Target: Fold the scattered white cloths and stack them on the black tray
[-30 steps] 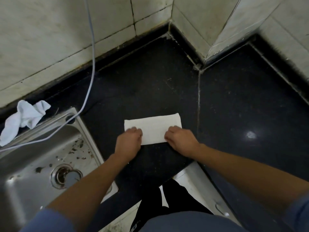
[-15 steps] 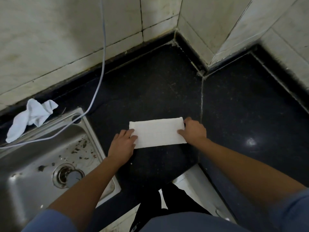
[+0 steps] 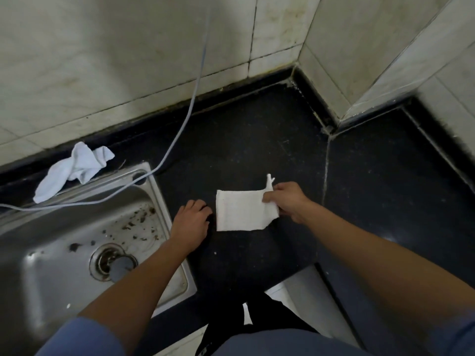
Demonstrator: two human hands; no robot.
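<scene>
Right hand [image 3: 285,201] pinches the cloth [image 3: 241,211] by its raised end, centre frame; left hand [image 3: 191,222] rests open beside it; unanchored, the fold may skew.

One wide-angle camera rides on the person's head, facing forward and steeply down onto a black countertop [image 3: 257,140] set in the corner of a tiled wall [image 3: 102,60]. It sits near: the left hand [image 3: 190,222] and right hand [image 3: 288,201] fall mid-frame, both forearms enter from the bottom edge, and a steel sink [image 3: 51,278] fills the lower left.
</scene>
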